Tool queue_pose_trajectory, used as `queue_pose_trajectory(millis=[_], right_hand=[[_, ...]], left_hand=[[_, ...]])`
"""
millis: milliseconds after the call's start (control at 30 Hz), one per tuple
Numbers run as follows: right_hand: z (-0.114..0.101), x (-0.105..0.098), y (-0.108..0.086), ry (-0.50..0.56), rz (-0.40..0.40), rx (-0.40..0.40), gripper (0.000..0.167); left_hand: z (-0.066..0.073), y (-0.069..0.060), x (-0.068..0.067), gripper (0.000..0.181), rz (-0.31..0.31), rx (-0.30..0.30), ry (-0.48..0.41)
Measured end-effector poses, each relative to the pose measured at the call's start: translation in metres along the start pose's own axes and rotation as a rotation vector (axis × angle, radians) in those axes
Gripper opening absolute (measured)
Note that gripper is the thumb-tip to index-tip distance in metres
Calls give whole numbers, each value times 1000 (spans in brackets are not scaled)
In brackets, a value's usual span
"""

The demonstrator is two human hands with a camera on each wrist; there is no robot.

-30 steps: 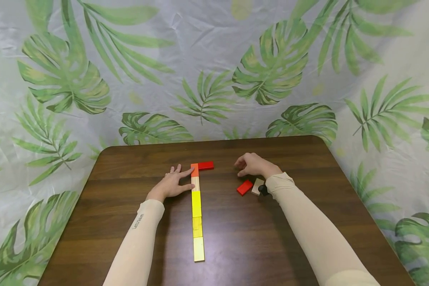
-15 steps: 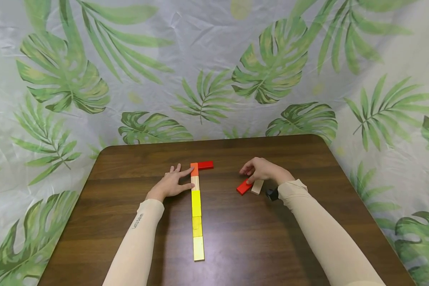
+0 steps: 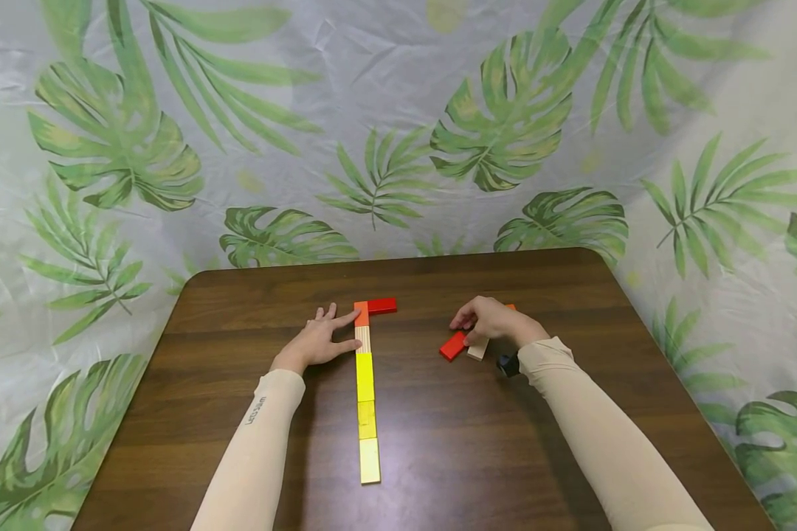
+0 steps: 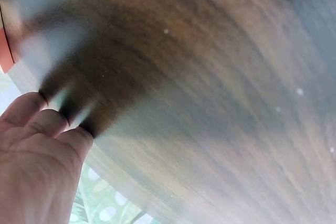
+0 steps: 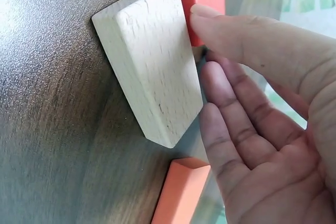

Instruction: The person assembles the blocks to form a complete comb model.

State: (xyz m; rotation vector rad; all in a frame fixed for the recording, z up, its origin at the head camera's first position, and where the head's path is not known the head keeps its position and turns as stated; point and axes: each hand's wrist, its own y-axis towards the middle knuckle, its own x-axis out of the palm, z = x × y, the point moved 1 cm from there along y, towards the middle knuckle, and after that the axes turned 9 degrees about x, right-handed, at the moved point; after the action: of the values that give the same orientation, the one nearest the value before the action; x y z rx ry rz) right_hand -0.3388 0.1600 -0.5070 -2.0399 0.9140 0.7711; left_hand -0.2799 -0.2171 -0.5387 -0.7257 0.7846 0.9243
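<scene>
My left hand (image 3: 316, 343) lies over the upper end of a row of blocks. Its index fingertip touches an orange block (image 3: 361, 315) and its thumb a striped light block (image 3: 363, 340). In the left wrist view the other fingers (image 4: 47, 121) rest on the tabletop. My right hand (image 3: 490, 320) is at a red block (image 3: 452, 345), thumb against it and fingers curled; the index finger is hidden behind the thumb in the right wrist view. Beside it a plain wooden block (image 5: 157, 51) lies flat. Another orange block (image 5: 181, 192) sits close to the hand.
Yellow blocks (image 3: 366, 420) continue the row toward the near side. A second red block (image 3: 381, 305) joins the row's far end at a right angle. The brown table (image 3: 239, 310) meets a leaf-patterned cloth (image 3: 398, 177) behind.
My right hand has moved right and nearer, coming down to the loose red block, whose place looks unchanged. The orange block's end now shows behind the wrist. My left hand stays put.
</scene>
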Motion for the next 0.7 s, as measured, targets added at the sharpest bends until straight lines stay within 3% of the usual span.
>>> queue_pose_trajectory(millis=[433,700], right_hand=[[2,5,2,-13,47,6,22],[3,6,2,-4,62,-6,23]], left_hand=[[2,1,-1,78,-7,0,6],[2,1,-1,79,2,6,-5]])
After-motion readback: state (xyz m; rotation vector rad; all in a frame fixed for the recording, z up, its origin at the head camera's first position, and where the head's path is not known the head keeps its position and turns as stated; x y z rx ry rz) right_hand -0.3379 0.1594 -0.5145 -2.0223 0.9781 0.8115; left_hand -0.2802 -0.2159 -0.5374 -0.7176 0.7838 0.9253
